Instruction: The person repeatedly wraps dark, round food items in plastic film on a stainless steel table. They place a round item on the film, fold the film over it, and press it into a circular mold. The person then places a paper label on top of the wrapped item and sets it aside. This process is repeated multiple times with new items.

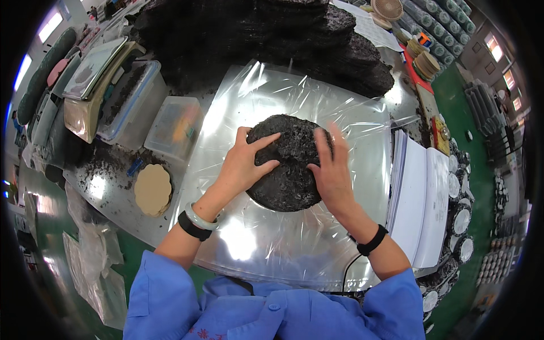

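A round black cake of matted flakes [289, 187], apparently dried seaweed, lies on clear plastic film sheets [238, 229] in front of me. My left hand [242, 163] grips its left side, with thumb and forefinger spread over the top and the other fingers at the rim. My right hand [335, 170] is at the right rim, its thumb near the top edge and its raised fingers blurred. Whether those fingers press on the cake cannot be made out. The cake's underside is hidden.
Behind the film rises a large dark heap [255, 38] of similar material. To the left are a lidded plastic box [174, 125], a larger tub [136, 106], a scale [95, 68] and scalloped beige cards [152, 189]. Stacked paper sheets [418, 204] lie at right.
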Demonstrator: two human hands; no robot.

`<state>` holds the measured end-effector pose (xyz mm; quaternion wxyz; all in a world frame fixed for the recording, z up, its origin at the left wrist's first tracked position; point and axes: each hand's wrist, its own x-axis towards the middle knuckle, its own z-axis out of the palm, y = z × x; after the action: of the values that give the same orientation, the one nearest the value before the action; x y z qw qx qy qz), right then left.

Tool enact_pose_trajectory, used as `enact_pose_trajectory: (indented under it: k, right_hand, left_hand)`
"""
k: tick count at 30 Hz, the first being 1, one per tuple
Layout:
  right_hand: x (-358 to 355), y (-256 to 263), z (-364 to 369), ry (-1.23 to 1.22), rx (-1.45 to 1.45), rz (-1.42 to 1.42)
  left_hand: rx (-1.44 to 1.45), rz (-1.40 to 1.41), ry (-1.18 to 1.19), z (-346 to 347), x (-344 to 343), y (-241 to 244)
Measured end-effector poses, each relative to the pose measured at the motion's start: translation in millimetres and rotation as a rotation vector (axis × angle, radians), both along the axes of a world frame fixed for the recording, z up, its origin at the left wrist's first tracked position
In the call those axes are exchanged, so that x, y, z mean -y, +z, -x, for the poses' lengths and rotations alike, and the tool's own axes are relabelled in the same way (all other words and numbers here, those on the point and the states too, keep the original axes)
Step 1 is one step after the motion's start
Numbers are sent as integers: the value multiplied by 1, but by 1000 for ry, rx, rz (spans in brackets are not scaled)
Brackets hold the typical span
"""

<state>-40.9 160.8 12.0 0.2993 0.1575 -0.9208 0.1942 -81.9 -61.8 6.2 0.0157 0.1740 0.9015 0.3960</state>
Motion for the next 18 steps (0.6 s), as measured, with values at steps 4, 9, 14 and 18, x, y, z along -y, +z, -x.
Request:
enact_pose_trajectory:
  k: [4,9,14,18]
  right_hand:
    - [4,-32,27,512,416,-88]
    - [13,-39,36,427,565,-174]
    - [14,-34,34,522,598,-63]
    - [9,-35,26,555,690,60]
  left_hand:
    - [122,114,-50,4,-2,8]
    - [246,259,-166,13,-1,18]
    - [-80,192,-30,-7,1,-3]
    - [-198,23,120,-8,-8,-8]
